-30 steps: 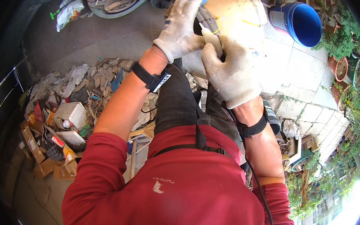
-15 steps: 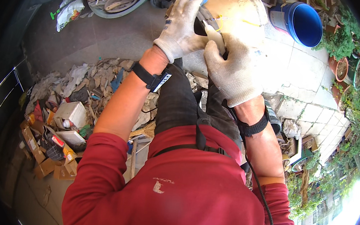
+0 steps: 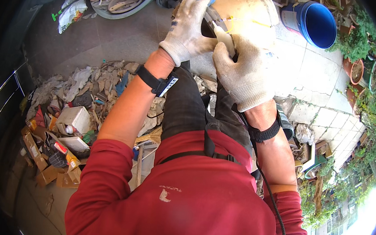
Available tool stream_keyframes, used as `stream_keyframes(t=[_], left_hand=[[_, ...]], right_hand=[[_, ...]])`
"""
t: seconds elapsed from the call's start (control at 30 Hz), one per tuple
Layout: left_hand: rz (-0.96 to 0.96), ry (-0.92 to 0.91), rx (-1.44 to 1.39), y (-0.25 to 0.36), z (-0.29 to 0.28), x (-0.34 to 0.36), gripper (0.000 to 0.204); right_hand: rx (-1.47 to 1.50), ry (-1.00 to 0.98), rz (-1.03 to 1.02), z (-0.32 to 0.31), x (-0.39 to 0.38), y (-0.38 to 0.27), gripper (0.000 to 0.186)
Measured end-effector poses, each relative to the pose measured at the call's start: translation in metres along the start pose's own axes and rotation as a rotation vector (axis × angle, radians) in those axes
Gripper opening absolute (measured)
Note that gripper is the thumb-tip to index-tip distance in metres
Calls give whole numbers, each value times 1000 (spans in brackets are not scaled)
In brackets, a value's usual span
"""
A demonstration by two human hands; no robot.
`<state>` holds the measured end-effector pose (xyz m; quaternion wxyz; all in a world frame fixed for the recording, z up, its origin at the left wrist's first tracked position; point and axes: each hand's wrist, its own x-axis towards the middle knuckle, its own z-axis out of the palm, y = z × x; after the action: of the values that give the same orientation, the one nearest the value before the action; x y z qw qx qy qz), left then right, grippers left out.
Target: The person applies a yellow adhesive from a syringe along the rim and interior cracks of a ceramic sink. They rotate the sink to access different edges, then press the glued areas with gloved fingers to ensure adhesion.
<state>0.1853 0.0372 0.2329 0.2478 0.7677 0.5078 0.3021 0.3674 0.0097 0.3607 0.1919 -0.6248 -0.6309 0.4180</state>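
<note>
A: What to note first about the hold?

B: Right grip (image 3: pixel 245 73), gloved, clamped on a white bottle (image 3: pixel 224 38). Held low on the body, probably to leave the narrow nozzle (image 3: pixel 215 26) free and easy to point.

A: Pointed where?

B: Up and leftward, toward a dark curved piece (image 3: pixel 212 17) by the left grip (image 3: pixel 186 33).

A: And that left grip?

B: Fingers bent over toward the dark piece, thumb well apart from them and stretched toward the bottle. Probably there for steadying. How tightly pressed, cannot tell; far side hidden.

A: Now place the bottle.

B: Partly inside the right grip, lower end hidden, nozzle jutting out beyond the thumb. Just right of the left thumb; touching or not, cannot tell.

A: And against the worktop?

B: In front of the left edge of the tan worktop (image 3: pixel 254 3), seemingly held up rather than resting there. Past the right edge, a blue bucket (image 3: pixel 298 19), well apart from both hands.
</note>
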Motion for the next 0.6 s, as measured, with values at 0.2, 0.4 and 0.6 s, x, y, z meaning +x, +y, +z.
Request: stream_keyframes(t=[0.2, 0.4, 0.6], left_hand=[[1, -4, -12, -2, -1, 0, 115], [-25, -2, -19, 0, 0, 0, 117], [-15, 3, -22, 1, -1, -1, 115]], right_hand=[[-53, -6, 4, -1, 0, -1, 21], [-88, 67, -8, -6, 4, 8, 21], [-84, 75, -66, -3, 3, 10, 21]])
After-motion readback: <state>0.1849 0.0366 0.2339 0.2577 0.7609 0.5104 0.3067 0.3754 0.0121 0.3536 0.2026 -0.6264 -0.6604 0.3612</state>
